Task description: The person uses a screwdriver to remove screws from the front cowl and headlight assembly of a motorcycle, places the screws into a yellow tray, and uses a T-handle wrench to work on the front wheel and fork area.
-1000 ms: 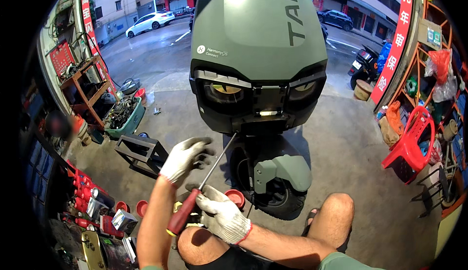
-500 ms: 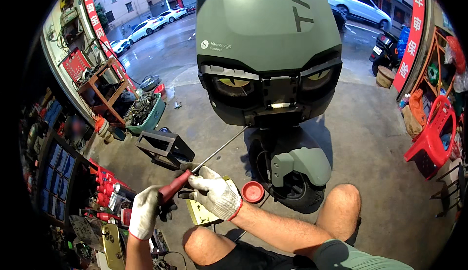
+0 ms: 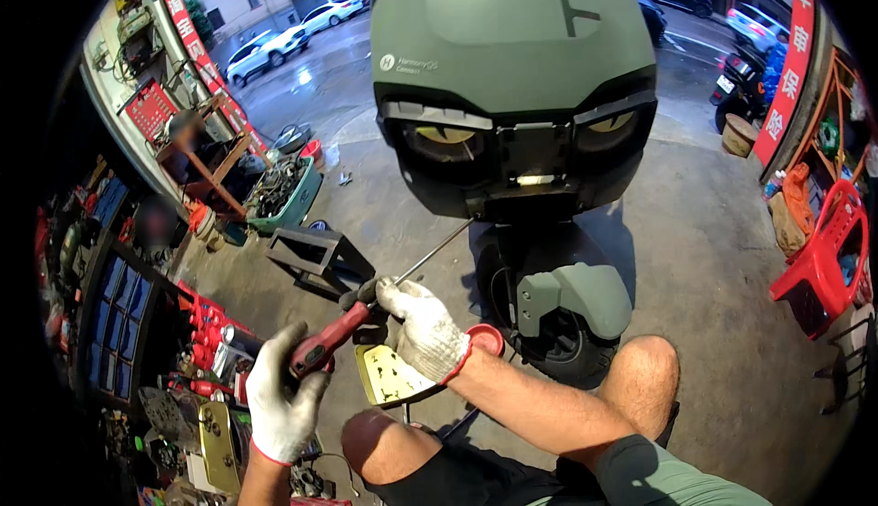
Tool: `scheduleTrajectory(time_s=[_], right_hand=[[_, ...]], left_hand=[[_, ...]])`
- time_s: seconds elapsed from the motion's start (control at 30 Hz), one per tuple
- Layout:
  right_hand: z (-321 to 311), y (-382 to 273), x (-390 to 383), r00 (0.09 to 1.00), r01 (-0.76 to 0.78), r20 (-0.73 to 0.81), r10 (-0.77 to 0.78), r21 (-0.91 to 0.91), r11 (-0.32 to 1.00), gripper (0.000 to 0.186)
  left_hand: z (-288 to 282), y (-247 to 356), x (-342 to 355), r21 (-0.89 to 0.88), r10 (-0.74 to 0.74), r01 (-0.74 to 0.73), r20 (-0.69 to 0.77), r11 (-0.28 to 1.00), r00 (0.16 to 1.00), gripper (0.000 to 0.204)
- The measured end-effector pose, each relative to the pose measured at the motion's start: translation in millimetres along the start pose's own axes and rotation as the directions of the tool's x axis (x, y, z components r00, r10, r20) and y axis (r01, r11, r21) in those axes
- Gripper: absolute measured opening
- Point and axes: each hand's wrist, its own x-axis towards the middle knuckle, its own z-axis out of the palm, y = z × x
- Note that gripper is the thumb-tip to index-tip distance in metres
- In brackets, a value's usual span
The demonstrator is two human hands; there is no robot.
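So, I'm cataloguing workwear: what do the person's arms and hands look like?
The left hand and right hand wear whitish knitted gloves with dark grey areas and red wrist edging. Forearms are bare; a green fabric sleeve shows on the right arm.

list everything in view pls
scooter: 1, green and black, centre
cars: several, white and dark, street
motorbike: 1, black, upper right
banners: 2, red, either side
rack: 1, brown, upper left
crate: 1, teal, left
stand: 1, black, left
chair: 1, red, right
bowl: 1, red, lower centre
tray: 1, yellow, lower centre
screwdriver: 1, red handle, centre left
clutter: too crowded to count, mixed, lower left
left hand: 1, white glove, at handle end
right hand: 1, white glove, around screwdriver
knees: 2, bare, lower centre
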Motion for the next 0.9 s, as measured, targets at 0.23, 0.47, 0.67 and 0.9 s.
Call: scheduleTrajectory(time_s=[0.23, 0.47, 0.67, 0.9], right_hand=[[-9.1, -24.7, -1.9, 0.998, -0.023, -0.054, 0.008, -0.283, 0.959, 0.023], [-14.7, -23.6, 2.7, 0.991, -0.08, -0.123, 0.044, -0.297, 0.951, 0.023], [-8.6, -32.2, 0.1, 0.992, -0.079, -0.121, 0.046, -0.291, 0.953, 0.024], [-5.5, -34.5, -2.5, 0.981, -0.087, -0.19, 0.028, -0.315, 0.945, 0.025]], left_hand=[[6.1, 9.1, 12.5, 0.356, 0.397, -0.373, 0.006, 0.857, 0.918, 0.041], [7.1, 5.6, 1.7, 0.126, 0.101, -0.095, -0.041, 0.988, 0.994, 0.047], [-1.7, -4.5, 7.0, 0.304, 0.271, -0.263, 0.017, 0.915, 0.962, 0.043], [2.9, 13.4, 4.1, -0.162, -0.234, 0.242, 0.068, 0.957, 0.97, 0.046]])
